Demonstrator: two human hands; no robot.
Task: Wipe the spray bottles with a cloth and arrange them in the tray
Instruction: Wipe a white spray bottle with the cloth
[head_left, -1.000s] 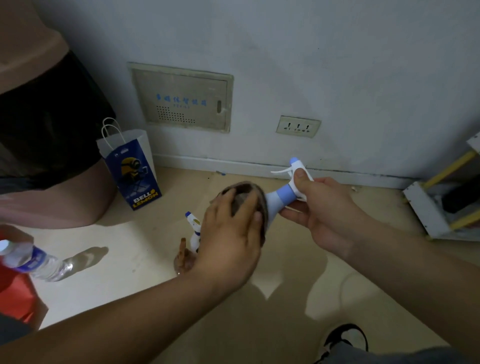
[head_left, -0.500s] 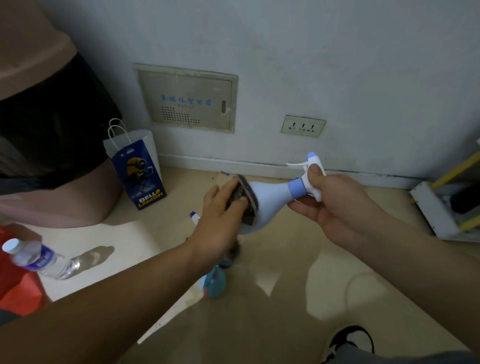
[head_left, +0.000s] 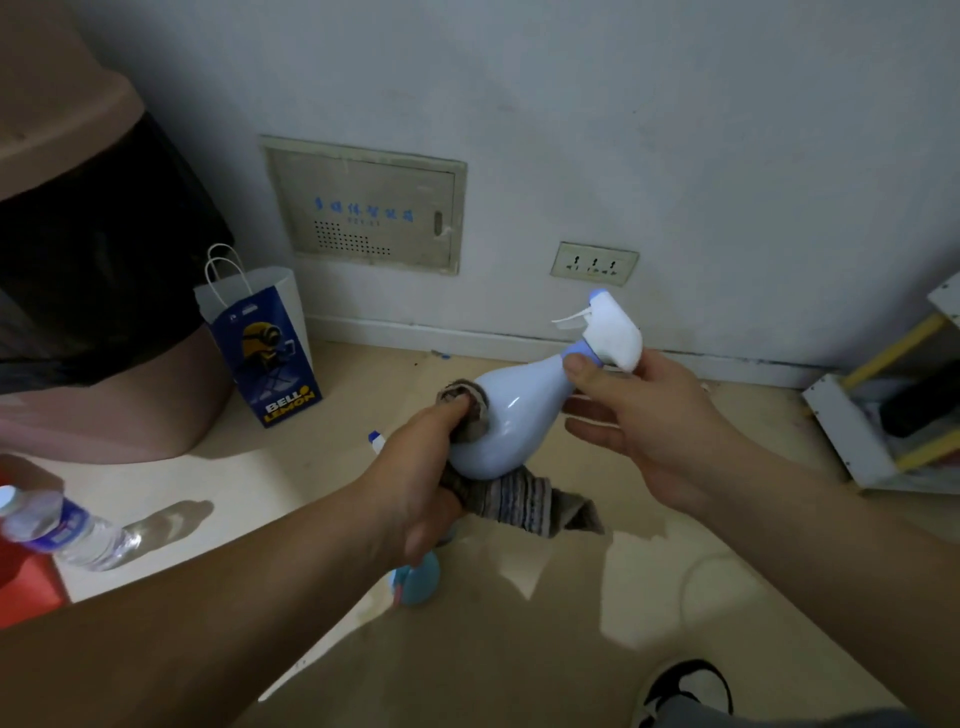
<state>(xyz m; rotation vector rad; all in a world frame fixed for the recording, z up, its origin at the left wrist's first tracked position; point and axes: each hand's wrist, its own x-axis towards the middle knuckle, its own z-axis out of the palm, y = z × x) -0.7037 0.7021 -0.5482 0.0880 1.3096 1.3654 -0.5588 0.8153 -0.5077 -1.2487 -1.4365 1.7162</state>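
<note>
Above the tiled floor, near the foot of the wall, you hold the pale blue spray bottle in the air between both hands. It is tilted, with its white trigger head up and to the right and its rounded base down and to the left. Your right hand holds it at the neck: the thumb lies on the blue collar just under the trigger head and the fingers reach beneath the neck. Your left hand grips the striped grey cloth, fingers curled round it, and presses a bunched part of it against the left side of the bottle's body. The rest of the cloth hangs below the base. A second spray bottle, teal-bodied, lies on the floor beneath your left wrist, which hides most of it. A blue and white paper bag stands by the wall to the left, next to a pink bin with a black liner. A clear water bottle lies at the far left edge. On the wall are a beige access panel and a socket plate. A white and yellow rack stands at the right. A black and white shoe shows at the bottom edge.
</note>
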